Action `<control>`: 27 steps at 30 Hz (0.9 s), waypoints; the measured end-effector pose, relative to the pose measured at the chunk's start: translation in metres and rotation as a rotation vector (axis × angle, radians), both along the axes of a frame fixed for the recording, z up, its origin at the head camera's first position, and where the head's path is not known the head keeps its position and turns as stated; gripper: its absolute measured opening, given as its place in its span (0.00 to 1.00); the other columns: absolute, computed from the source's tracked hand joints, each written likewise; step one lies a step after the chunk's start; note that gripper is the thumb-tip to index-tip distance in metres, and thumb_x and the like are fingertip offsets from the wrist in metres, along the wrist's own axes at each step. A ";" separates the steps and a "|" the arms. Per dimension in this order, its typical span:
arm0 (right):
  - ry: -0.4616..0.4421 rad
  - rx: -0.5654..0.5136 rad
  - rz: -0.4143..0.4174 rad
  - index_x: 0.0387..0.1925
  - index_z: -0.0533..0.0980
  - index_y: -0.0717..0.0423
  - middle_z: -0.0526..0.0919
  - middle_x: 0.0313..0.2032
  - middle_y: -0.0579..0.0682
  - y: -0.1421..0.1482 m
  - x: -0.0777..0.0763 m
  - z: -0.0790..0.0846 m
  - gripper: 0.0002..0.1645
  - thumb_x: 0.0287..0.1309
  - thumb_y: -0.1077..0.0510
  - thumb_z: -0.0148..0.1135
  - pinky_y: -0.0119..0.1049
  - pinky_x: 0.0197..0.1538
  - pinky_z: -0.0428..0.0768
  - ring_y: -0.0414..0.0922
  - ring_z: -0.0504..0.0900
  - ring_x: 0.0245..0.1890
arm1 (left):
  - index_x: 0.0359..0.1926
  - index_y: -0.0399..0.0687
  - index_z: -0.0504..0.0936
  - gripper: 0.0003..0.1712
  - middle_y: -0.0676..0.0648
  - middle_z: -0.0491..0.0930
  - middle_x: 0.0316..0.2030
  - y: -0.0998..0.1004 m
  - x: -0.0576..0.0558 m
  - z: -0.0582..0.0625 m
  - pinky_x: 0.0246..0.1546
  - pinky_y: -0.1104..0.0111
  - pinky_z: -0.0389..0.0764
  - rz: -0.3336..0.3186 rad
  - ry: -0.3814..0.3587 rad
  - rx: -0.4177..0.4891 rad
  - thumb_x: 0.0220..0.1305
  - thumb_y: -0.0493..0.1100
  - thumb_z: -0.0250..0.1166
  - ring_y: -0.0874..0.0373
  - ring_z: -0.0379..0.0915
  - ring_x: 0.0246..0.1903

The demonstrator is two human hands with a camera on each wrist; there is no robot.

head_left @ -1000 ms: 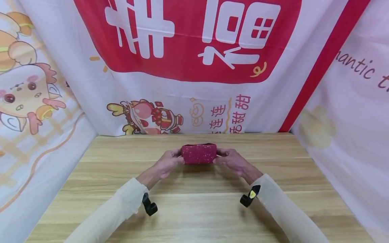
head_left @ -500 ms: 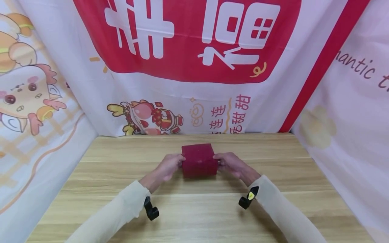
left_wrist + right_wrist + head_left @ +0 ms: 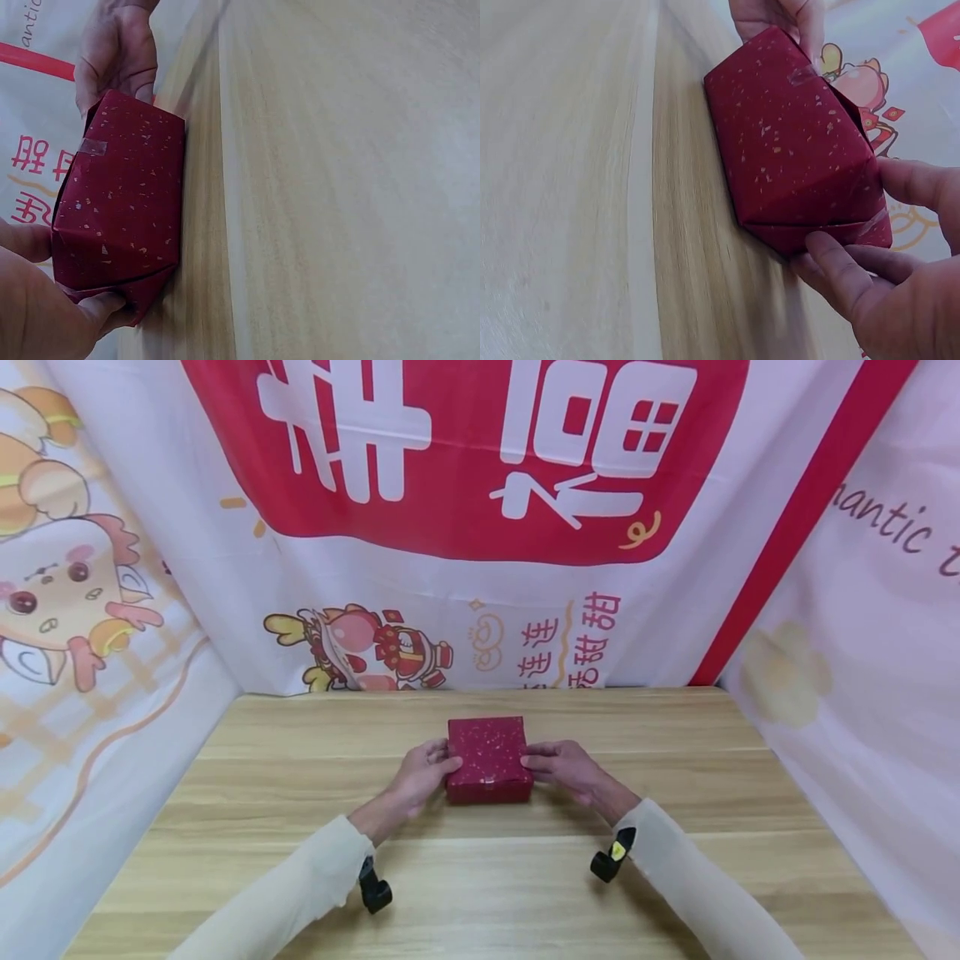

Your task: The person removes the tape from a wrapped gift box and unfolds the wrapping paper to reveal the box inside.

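Observation:
A box wrapped in dark red, gold-flecked paper (image 3: 488,752) sits near the back middle of the wooden table. My left hand (image 3: 422,774) grips its left side, thumb on the upper edge and fingers against the folded end. On the opposite side my right hand (image 3: 570,768) holds the other end, thumb at the top edge. A strip of clear tape (image 3: 93,147) crosses the edge of the wrapping in the left wrist view. Folded paper flaps (image 3: 817,234) show at the right end, with the fingertips of my right hand pressed against them.
The wood-grain table (image 3: 480,893) runs up to a printed white cloth (image 3: 480,585) hanging at the back. More printed cloth hangs at the left (image 3: 187,727) and right (image 3: 810,727). Black camera mounts (image 3: 373,887) sit on both wrists.
The box has turned over between my hands: a plain red face showed half a second ago, and a flecked face is up now. Both thumbs have shifted along its edges.

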State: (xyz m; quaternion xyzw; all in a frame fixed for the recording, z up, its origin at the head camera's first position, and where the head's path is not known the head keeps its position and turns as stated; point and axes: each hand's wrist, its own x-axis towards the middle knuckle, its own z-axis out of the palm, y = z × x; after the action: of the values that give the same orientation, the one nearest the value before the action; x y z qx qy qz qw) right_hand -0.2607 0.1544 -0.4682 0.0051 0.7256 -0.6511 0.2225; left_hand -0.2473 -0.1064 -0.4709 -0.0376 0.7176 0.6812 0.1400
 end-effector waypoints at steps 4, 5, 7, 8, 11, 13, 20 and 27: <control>0.006 -0.011 0.002 0.64 0.69 0.67 0.76 0.61 0.64 0.001 0.000 0.001 0.31 0.63 0.57 0.64 0.43 0.62 0.80 0.53 0.81 0.58 | 0.74 0.37 0.55 0.38 0.35 0.63 0.70 -0.001 0.000 0.000 0.70 0.56 0.67 -0.012 0.010 0.001 0.68 0.36 0.60 0.42 0.62 0.70; 0.010 -0.014 0.001 0.63 0.69 0.67 0.76 0.61 0.65 0.001 0.000 0.002 0.31 0.63 0.58 0.64 0.43 0.61 0.81 0.53 0.81 0.58 | 0.74 0.37 0.55 0.38 0.35 0.63 0.70 0.000 0.000 0.000 0.70 0.56 0.68 -0.015 0.013 0.002 0.68 0.36 0.60 0.42 0.62 0.69; 0.023 -0.009 -0.009 0.63 0.70 0.67 0.76 0.60 0.64 0.001 0.000 0.002 0.30 0.62 0.59 0.64 0.41 0.60 0.82 0.53 0.81 0.57 | 0.74 0.37 0.56 0.37 0.35 0.63 0.70 0.000 0.000 -0.001 0.69 0.56 0.68 -0.021 0.018 0.004 0.68 0.36 0.59 0.42 0.63 0.69; 0.033 -0.007 -0.017 0.63 0.70 0.66 0.77 0.60 0.63 0.001 0.000 0.002 0.29 0.62 0.60 0.65 0.41 0.59 0.82 0.53 0.82 0.56 | 0.74 0.37 0.56 0.37 0.35 0.63 0.70 0.000 0.000 -0.001 0.69 0.56 0.68 -0.023 0.019 0.003 0.68 0.36 0.59 0.42 0.63 0.69; 0.082 0.005 -0.041 0.62 0.71 0.65 0.78 0.57 0.62 0.001 -0.001 0.002 0.28 0.61 0.62 0.65 0.40 0.57 0.84 0.51 0.83 0.53 | 0.74 0.38 0.55 0.37 0.34 0.63 0.71 0.000 -0.001 -0.001 0.69 0.56 0.69 -0.028 0.024 -0.006 0.68 0.36 0.59 0.42 0.62 0.70; 0.113 0.015 -0.048 0.61 0.71 0.64 0.77 0.56 0.62 0.000 -0.001 0.002 0.27 0.61 0.63 0.64 0.40 0.56 0.84 0.48 0.83 0.50 | 0.74 0.39 0.55 0.37 0.35 0.62 0.71 0.000 -0.001 -0.002 0.69 0.56 0.68 -0.031 0.019 -0.012 0.68 0.37 0.59 0.42 0.62 0.70; 0.156 0.032 -0.023 0.61 0.70 0.67 0.77 0.57 0.65 -0.001 0.002 0.006 0.26 0.63 0.64 0.63 0.40 0.55 0.84 0.42 0.83 0.45 | 0.75 0.40 0.55 0.37 0.37 0.62 0.72 -0.001 0.001 0.000 0.70 0.57 0.67 -0.035 0.004 -0.015 0.69 0.38 0.59 0.43 0.60 0.71; 0.185 0.032 -0.032 0.60 0.71 0.66 0.78 0.56 0.65 -0.001 0.001 0.002 0.26 0.61 0.64 0.64 0.38 0.54 0.85 0.43 0.83 0.45 | 0.75 0.41 0.55 0.37 0.37 0.62 0.72 -0.001 0.001 0.000 0.70 0.57 0.67 -0.034 0.007 -0.011 0.69 0.38 0.59 0.44 0.60 0.71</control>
State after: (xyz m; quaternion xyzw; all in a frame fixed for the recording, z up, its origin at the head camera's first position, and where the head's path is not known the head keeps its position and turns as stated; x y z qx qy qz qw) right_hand -0.2602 0.1539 -0.4660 -0.0400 0.7532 -0.6406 0.1439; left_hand -0.2464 -0.1073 -0.4711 -0.0237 0.7224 0.6748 0.1491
